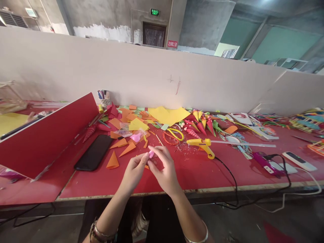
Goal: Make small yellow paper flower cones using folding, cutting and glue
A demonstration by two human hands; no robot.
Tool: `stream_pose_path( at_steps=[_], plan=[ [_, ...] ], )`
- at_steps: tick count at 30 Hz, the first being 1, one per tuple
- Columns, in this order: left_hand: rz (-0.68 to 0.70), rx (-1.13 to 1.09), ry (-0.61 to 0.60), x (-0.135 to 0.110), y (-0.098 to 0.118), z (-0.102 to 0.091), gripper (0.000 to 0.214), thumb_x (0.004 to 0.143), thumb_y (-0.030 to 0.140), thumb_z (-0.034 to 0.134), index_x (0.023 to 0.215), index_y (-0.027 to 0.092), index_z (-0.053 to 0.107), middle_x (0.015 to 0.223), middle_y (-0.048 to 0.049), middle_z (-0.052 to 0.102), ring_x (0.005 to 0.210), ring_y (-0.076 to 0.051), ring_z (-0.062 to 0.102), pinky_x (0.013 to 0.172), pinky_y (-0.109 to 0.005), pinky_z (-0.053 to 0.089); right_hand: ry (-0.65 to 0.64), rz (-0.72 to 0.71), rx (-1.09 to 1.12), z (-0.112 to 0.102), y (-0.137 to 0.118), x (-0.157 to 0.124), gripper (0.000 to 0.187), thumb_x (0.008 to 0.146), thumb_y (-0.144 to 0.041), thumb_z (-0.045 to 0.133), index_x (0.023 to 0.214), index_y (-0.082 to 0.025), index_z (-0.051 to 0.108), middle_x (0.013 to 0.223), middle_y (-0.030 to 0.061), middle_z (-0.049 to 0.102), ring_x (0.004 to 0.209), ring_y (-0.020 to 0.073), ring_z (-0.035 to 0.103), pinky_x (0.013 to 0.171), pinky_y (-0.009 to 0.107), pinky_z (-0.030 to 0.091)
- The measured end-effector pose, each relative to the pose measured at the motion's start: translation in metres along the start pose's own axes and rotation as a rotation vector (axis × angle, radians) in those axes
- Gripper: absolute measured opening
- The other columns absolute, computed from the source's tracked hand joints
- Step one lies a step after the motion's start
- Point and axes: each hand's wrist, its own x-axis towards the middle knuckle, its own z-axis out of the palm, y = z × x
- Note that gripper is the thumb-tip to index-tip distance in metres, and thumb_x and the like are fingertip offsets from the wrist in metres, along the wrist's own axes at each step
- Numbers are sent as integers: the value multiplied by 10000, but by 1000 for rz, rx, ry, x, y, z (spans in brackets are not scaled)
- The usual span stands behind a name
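Note:
A small lump of pink modelling clay [151, 154] is between the fingertips of both hands, just above the table's front part. My left hand [134, 172] is closed, thumb and fingers pressing the lump from the left. From the right, my right hand [164, 167] pinches it with thumb and curved fingers. Beyond them lies a larger piece of pink clay [137, 136] in clear plastic. Rolled orange paper cones [112, 161] and cut orange pieces lie left of my hands. A yellow glue gun [201, 144] rests to the right, a clear glue stick in its back.
A black phone [93, 153] lies left, beside an upright red board [50, 138]. Yellow-handled scissors [176, 133], yellow paper [168, 115] and several decorated cones [201, 126] are farther back. Cables run from a purple power block [268, 164] at right. A pale partition [141, 74] closes the back.

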Motion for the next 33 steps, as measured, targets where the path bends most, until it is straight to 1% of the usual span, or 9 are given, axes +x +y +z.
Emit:
stream_pose_path(
  at_steps=[8,10,15,18,21,23,27,30,33],
  plan=[
    [-59,-112,-19,1,-5,1,385,752,463,506,648,113,630,570,-11,577,599,-122,520,650,-240,437,-8,-58,-71,-4,0,3,233,835,-169,447,995,-235,604,913,38,552,875,138,533,770,265,459],
    [-43,-75,-35,1,-3,2,341,744,434,531,648,120,625,580,-2,579,606,-122,524,658,-240,438,-21,-63,-73,-3,2,2,243,832,-155,445,996,-239,604,925,37,558,894,139,530,788,268,455],
    [12,94,-30,0,2,1,311,755,400,518,707,129,664,642,-18,639,655,-153,561,711,-255,436,-101,-63,-111,-6,4,3,393,787,-155,513,1172,-228,494,1113,59,513,1042,158,478,880,287,423],
    [52,187,-85,0,4,-3,321,752,403,514,693,128,667,612,-16,632,634,-156,557,648,-237,432,-107,-98,-157,-8,5,3,256,810,-163,490,1036,-228,590,1029,39,572,968,146,516,841,276,441],
    [62,206,-55,-1,2,-5,438,800,452,406,656,123,658,571,-19,610,600,-147,545,636,-239,425,-97,-157,-244,-7,8,2,223,833,-180,466,993,-230,613,971,25,611,909,150,531,812,289,451],
    [46,197,-39,-2,1,-4,463,803,469,388,649,120,649,572,-19,605,594,-144,541,633,-240,425,-94,-199,-325,-5,10,2,257,844,-174,440,1044,-231,592,1010,28,610,921,159,524,830,312,445],
    [58,123,-5,-4,-2,3,294,751,398,526,855,143,628,718,-2,628,686,-141,549,650,-219,430,-111,-220,-425,2,10,-1,347,844,-146,410,1170,-214,509,1131,51,555,1022,173,480,906,335,414],
    [81,55,67,-2,-6,2,262,777,373,504,873,156,615,715,2,612,673,-123,532,635,-206,428,-142,-185,-358,5,6,-3,439,821,-133,413,1249,-231,415,1202,50,494,1100,167,439,933,327,411],
    [61,-87,117,2,-12,-6,245,790,366,487,866,164,602,668,8,575,627,-107,516,611,-207,435,-82,-97,-234,1,2,-5,505,808,-183,436,1296,-245,324,1239,50,455,1141,171,420,948,339,407]
  ],
)
